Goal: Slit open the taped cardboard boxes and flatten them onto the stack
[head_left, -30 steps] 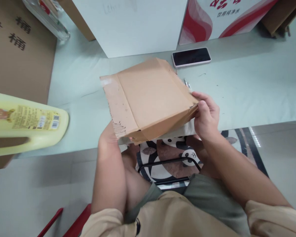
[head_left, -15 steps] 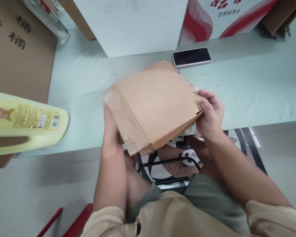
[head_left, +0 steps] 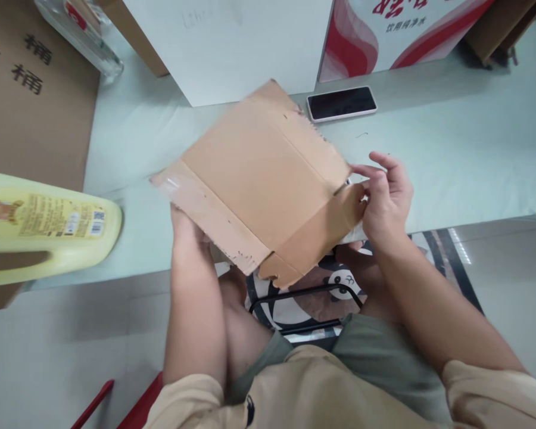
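Observation:
A flattened piece of brown cardboard [head_left: 254,173], creased along its flaps and ragged at several edges, is held tilted above the table's front edge. Clear tape shows at its left corner. My left hand [head_left: 188,226] grips it from below on the left side; the fingers are hidden beneath it. At the right corner, my right hand [head_left: 386,193] has its fingertips on the cardboard's edge and a bent flap, some fingers raised and loosely apart. Beyond the cardboard, a phone [head_left: 342,103] with a dark screen lies on the table.
The table [head_left: 451,155] has a pale green cover. A yellow jug [head_left: 67,223] lies at the left, by a large printed carton [head_left: 40,119]. Behind stand a white box [head_left: 236,47], a red-and-white box [head_left: 393,42] and a clear bottle [head_left: 83,39]. A black metal bar [head_left: 308,292] shows below.
The cardboard has turned and shifted left and away from me, its flaps more spread out. My left hand has moved slightly left; my right fingers have loosened from their pinch.

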The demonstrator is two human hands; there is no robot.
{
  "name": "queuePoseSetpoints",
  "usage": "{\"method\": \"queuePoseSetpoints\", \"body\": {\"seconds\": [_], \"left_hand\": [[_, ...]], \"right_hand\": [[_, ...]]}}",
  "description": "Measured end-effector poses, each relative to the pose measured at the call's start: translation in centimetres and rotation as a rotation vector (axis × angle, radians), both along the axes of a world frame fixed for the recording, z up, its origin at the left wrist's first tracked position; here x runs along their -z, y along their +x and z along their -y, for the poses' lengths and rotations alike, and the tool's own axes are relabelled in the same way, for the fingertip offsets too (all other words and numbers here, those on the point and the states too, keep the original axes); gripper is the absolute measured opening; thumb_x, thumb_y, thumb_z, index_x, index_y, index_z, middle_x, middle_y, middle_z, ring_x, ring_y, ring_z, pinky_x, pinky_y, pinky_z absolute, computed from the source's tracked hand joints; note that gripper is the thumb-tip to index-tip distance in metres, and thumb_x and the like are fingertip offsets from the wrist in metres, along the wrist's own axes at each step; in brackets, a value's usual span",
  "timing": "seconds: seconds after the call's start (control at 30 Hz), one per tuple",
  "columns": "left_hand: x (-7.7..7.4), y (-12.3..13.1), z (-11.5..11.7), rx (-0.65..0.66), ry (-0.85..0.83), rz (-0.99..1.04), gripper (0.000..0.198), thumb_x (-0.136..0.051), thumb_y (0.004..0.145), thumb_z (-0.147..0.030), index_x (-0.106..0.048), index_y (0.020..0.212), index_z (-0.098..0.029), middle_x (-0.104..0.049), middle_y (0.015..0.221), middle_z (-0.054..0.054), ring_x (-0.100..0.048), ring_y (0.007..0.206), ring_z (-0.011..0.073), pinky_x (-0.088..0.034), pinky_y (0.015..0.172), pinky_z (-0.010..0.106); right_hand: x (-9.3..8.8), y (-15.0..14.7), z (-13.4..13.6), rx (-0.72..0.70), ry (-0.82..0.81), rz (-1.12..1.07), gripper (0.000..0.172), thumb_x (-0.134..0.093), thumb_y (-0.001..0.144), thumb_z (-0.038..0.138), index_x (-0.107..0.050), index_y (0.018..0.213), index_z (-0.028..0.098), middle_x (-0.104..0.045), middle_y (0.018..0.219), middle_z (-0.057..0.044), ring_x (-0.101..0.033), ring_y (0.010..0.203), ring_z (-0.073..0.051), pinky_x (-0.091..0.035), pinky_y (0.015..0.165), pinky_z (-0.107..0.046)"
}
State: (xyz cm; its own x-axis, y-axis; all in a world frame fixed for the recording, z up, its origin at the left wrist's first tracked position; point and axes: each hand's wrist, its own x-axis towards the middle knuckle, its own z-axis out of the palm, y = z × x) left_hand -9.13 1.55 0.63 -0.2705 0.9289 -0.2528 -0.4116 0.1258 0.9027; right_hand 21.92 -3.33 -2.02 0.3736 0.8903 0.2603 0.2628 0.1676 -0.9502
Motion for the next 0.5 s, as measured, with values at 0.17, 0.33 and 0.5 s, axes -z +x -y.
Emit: {"method": "queuePoseSetpoints", "body": {"seconds": [0.17,0.33,0.5], "left_hand": [[-1.4,0.2,-0.1,0.042,0.139,0.051,0.029,-0.065,0.088,-0.051,-0.072,0.083,-0.023,-0.079,0.096,0.007,-0.071,0.116,0.0275,-0.058,0.106,0.043],[-1.4,-0.1,0.2,0.131,0.198,0.060,0.035,-0.068,0.084,-0.056,-0.073,0.108,-0.031,-0.077,0.118,0.007,-0.064,0.131,0.0322,-0.059,0.107,0.047],[-1.5,1.0,0.7,0.141,0.155,0.062,0.039,-0.053,0.089,-0.048,-0.073,0.116,-0.028,-0.078,0.118,0.008,-0.061,0.136,0.0328,-0.059,0.106,0.047]], "right_hand": [[0.4,0.4,-0.7,0.000,-0.004,-0.042,0.056,-0.069,0.087,0.062,-0.057,0.132,0.032,-0.063,0.135,-0.009,-0.063,0.128,-0.027,-0.058,0.102,-0.046],[-0.2,-0.9,-0.6,-0.274,-0.320,-0.556,0.057,-0.080,0.071,0.067,-0.063,0.110,0.028,-0.072,0.095,-0.004,-0.074,0.089,-0.023,-0.065,0.075,-0.038],[-0.8,-2.2,-0.3,-0.290,-0.446,-0.651,0.042,-0.085,0.065,0.057,-0.062,0.083,0.026,-0.068,0.072,-0.001,-0.068,0.069,-0.020,-0.063,0.061,-0.036]]}}
